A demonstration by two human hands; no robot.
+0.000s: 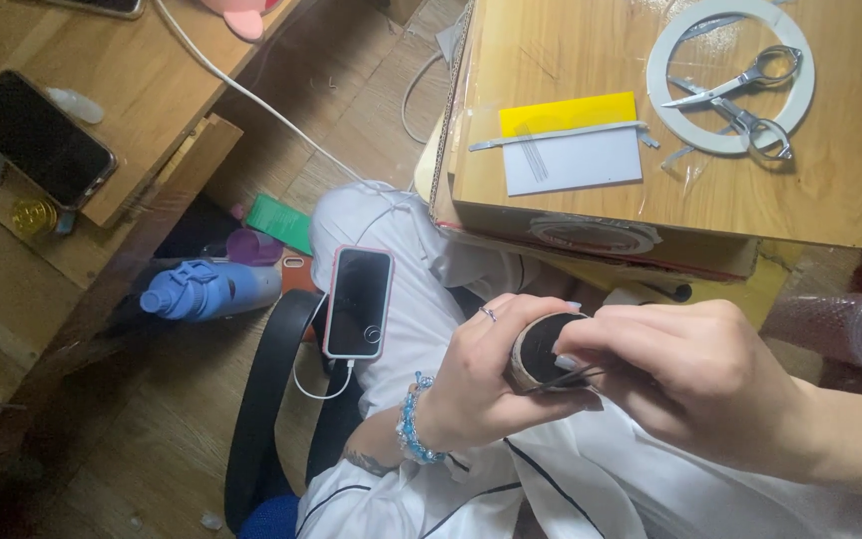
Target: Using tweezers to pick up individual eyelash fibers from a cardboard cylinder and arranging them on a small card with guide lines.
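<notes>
We see the left hand (481,384) wrapped around a small round spool (541,351), tan on its side and black on its end face, held over the lap. The right hand (695,384) has its fingertips pinched closed at the black face, apparently on a thin dark strand or wire, too fine for us to name surely. We judge the spool light and stiff, easy to steady by its side wall; the strand looks limp and slippery, best pinched close to the end.

A phone with a pink case (358,301) lies on the lap, a white cable plugged into it. On the wooden bench (830,215) ahead lie a yellow card (571,112) above a white card (576,162), both rectangular, with a thin grey strip between them. Right of these, scissors (745,95) rest across a flat white ring (730,75). A blue bottle (210,289) lies on the floor beside a green packet (279,222). A second dark phone (40,138) sits on the left bench.
</notes>
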